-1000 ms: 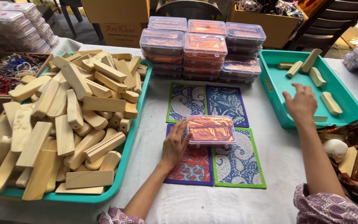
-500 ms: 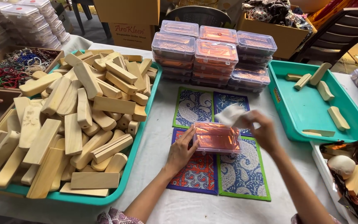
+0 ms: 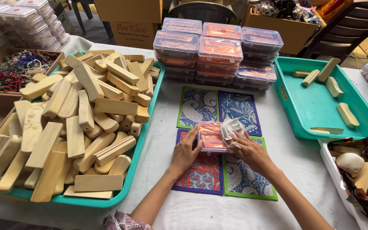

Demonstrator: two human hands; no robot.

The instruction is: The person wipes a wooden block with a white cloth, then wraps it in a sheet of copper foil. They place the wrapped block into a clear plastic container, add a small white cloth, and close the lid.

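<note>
A small clear plastic box [image 3: 210, 137] with orange contents lies on several patterned cloth mats [image 3: 218, 145] in the middle of the white table. My left hand [image 3: 186, 151] presses flat against the box's left side, steadying it. My right hand [image 3: 247, 149] holds a crumpled white cloth [image 3: 230, 129] against the box's right end and top. Both forearms reach in from the bottom of the view.
A large teal tray [image 3: 148, 140] heaped with several wooden blocks fills the left. Stacked clear boxes [image 3: 219, 51] stand behind the mats. A teal tray [image 3: 307, 106] with a few wooden pieces sits at right, a white bin with foil wrap [image 3: 365, 170] near it. Bead boxes [image 3: 9, 70] lie far left.
My right hand came back from the right teal tray with a white cloth and now presses it on the box. My left hand stayed at the box's left side.
</note>
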